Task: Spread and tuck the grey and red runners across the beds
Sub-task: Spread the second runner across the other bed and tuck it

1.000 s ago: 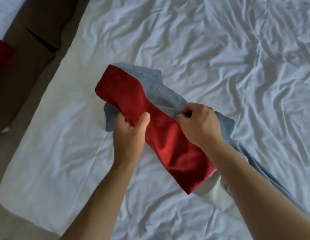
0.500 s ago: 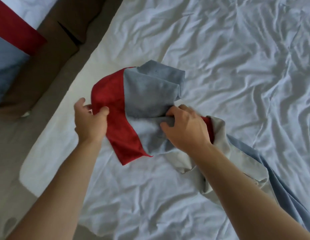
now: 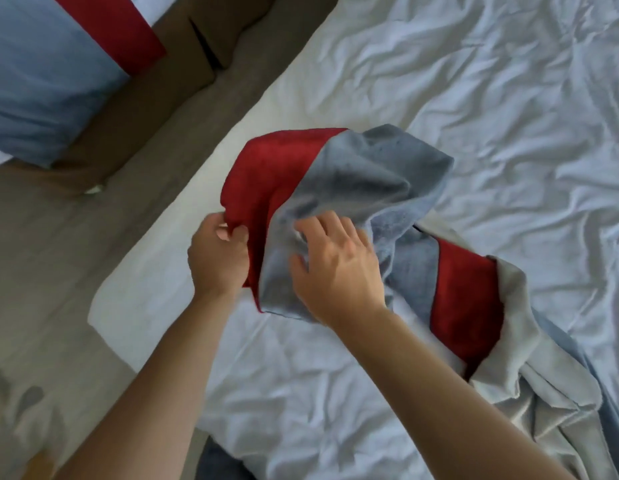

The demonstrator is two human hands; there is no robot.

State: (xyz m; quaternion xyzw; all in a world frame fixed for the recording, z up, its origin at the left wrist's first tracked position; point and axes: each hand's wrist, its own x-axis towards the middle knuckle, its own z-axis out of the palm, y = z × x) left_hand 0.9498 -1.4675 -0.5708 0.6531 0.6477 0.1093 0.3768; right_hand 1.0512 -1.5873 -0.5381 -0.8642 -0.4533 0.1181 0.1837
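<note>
1. Since half a second ago, both hands have carried the runner's bunched end up and toward the bed's left edge, and the view has swung so that more of the neighbouring bed shows at upper left.
2. Fingers of the left hand are pinched together on the red edge of the grey and red plush fabric runner, thumb against fingertips.
3. Fingers of the right hand are loosely spread and curled into the grey part of the same runner, pressing into its folds; whether they actually clamp the cloth is unclear.
4. Between the two hands the runner is lifted in a crumpled bundle, red band at the left, grey at the right.
5. From there it trails down to the right across the wrinkled white bed sheet, showing a second red stretch and its pale lining.
6. At upper left, beyond a strip of brown floor, a second bed already carries a flat blue-grey and red runner.
</note>
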